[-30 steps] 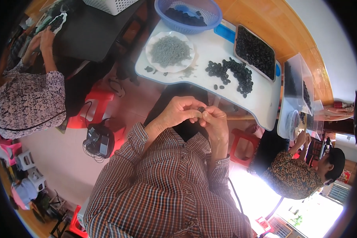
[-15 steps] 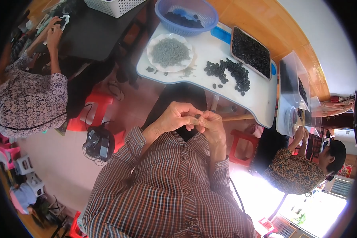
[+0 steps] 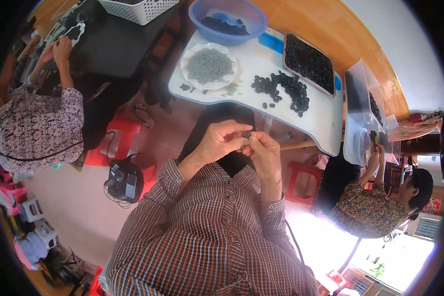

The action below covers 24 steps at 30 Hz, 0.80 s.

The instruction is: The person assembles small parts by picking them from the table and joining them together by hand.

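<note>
In front of my chest, both hands meet on a small dark, roundish, disc-like piece [image 3: 246, 134]. My left hand [image 3: 219, 143] pinches it from the left, its index finger stretched along the top. My right hand [image 3: 265, 154] closes on it from the other side with thumb and fingertips, hiding part of it. Beyond my hands, similar dark discs [image 3: 299, 98] lie loose on the white table [image 3: 251, 98]. To their left stands a white scalloped plate [image 3: 184, 75] heaped with small grey-green bits.
A blue-purple basket [image 3: 227, 39] holding dark pieces stands at the table's far side. Behind the loose discs is a tray [image 3: 334, 85] full of dark pieces. People work at left [image 3: 39, 128] and right [image 3: 372, 209]. Red stools [image 3: 303, 182] stand beside me.
My fingers have shifted round the piece, and more of it shows on top. My left index finger is now straighter. The whole view has moved slightly.
</note>
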Each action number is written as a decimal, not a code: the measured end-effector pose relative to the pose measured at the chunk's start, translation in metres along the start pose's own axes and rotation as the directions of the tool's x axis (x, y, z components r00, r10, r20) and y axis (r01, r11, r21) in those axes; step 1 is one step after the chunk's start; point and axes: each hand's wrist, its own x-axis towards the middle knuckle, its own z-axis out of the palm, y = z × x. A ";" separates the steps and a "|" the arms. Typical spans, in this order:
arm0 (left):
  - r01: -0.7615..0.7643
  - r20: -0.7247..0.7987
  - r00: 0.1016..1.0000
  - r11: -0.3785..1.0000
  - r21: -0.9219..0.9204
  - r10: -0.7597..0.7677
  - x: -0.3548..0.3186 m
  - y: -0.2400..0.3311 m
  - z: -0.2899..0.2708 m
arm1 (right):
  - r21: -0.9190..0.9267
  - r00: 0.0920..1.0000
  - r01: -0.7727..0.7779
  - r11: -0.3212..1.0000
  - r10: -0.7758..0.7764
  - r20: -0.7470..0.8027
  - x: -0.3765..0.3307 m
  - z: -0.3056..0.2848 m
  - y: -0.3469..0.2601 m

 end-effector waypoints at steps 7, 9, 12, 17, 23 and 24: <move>0.003 0.028 1.000 0.996 0.085 -0.005 0.011 -0.008 0.000 | -0.112 0.998 0.015 0.994 -0.022 -0.061 0.011 -0.009 0.007; 0.117 0.027 0.993 0.991 -0.071 -0.115 0.014 -0.013 0.000 | -0.141 0.996 0.029 0.990 -0.040 -0.074 0.016 -0.006 0.007; 0.175 0.036 0.984 0.979 -0.108 -0.173 0.019 -0.018 0.003 | -0.235 0.989 0.068 0.970 -0.097 -0.114 0.020 -0.008 0.006; 0.273 0.100 0.962 0.929 -0.249 -0.256 0.031 -0.029 0.003 | -0.143 0.991 0.000 0.990 -0.019 -0.130 0.029 -0.022 0.008; 0.300 0.086 0.954 0.929 -0.217 -0.288 0.042 -0.040 0.007 | -0.090 0.984 -0.015 0.996 -0.001 -0.177 0.039 -0.021 0.008; 0.292 0.078 0.956 0.932 -0.216 -0.281 0.044 -0.042 0.007 | -0.088 0.985 -0.013 0.996 -0.002 -0.174 0.042 -0.021 0.007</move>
